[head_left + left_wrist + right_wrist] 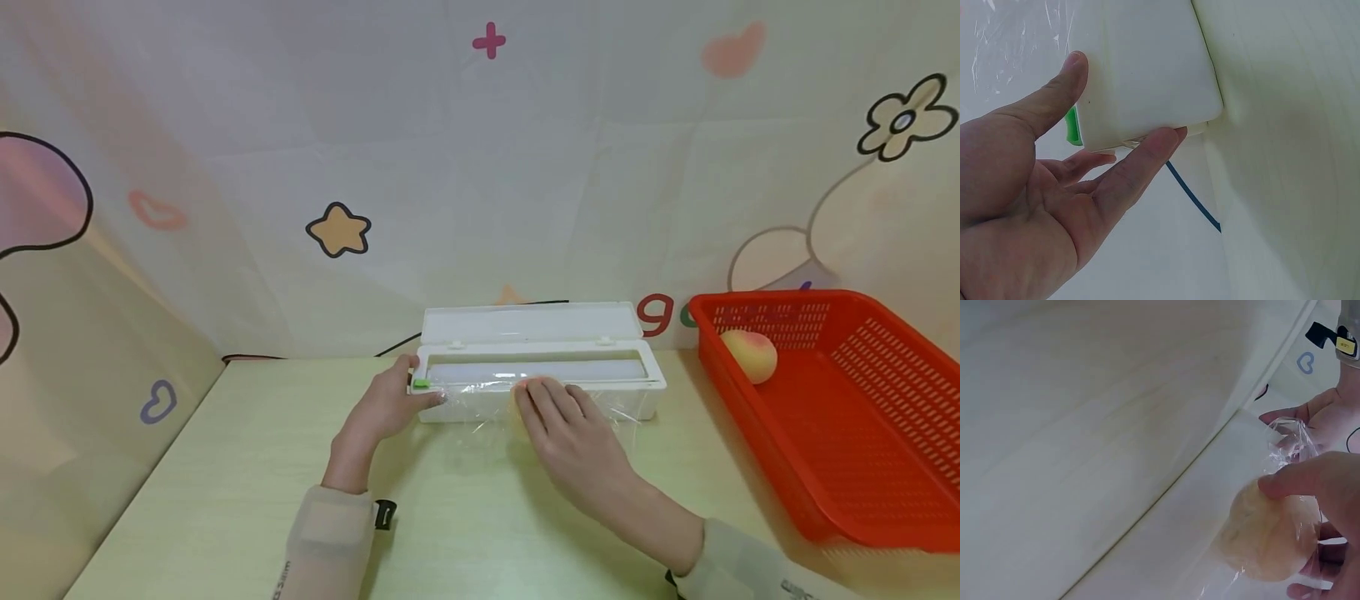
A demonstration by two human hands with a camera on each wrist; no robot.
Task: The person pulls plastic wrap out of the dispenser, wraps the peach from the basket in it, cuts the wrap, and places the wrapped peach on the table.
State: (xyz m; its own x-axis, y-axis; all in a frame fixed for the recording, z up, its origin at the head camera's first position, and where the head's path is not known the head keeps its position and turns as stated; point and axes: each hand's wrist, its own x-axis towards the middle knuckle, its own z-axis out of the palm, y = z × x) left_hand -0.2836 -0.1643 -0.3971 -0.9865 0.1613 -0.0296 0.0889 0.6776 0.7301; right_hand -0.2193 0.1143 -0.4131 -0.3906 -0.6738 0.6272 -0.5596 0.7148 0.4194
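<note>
So we've got a white box (547,407) toward the back of the counter (450,533), lid (532,323) flipped up, with clear film (474,421) hanging down the front. Left hand (384,407) has the box by its left end, thumb on the front and fingers around the end, right by a green tab (422,384). Right hand (573,446) has its fingers bent around a peach (1269,534) just in front of the box, gap only as wide as the fruit. From the head we only catch a sliver of that peach, since the hand covers most of it. The right wrist view shows film creased over it, but we can't tell how far round it goes, and the loose edges are hard to follow. Another peach (752,358) sits in the red basket (832,508), which the right edge cuts off.
</note>
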